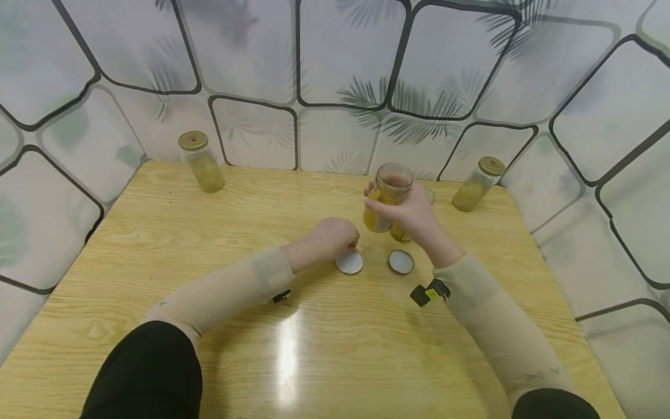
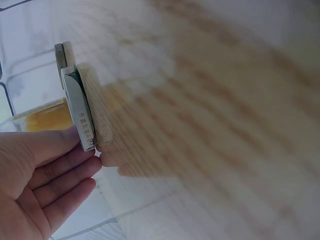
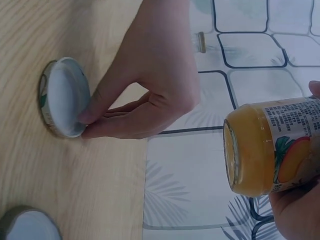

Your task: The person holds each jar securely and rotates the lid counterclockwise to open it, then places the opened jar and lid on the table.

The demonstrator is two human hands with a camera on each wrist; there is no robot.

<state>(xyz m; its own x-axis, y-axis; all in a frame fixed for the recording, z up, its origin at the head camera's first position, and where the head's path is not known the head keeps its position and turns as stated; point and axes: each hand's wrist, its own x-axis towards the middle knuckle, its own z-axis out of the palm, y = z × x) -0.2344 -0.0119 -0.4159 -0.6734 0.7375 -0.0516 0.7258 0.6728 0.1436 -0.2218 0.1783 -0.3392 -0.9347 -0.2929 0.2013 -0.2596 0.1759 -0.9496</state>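
Note:
My left hand [image 1: 328, 237] pinches the rim of a jar lid [image 1: 349, 262] between thumb and fingers. The lid's white inside faces up, and in the left wrist view the lid [image 2: 81, 110] is seen edge-on with printing along its side. My right hand [image 1: 413, 209] grips a lidless glass jar [image 1: 388, 195] with yellow-orange contents. That jar [image 3: 252, 150] is held off the table, its fruit label showing in the right wrist view. A second lid [image 1: 401, 262] lies white side up beside the first. Another jar [image 1: 400, 234] stands partly hidden behind the right hand.
Two jars with gold lids stand towards the back of the wooden table [image 1: 293, 372]: one at the left [image 1: 206, 169], one at the right [image 1: 475, 189]. A patterned wall covering [image 1: 251, 134] borders the table behind and at the sides.

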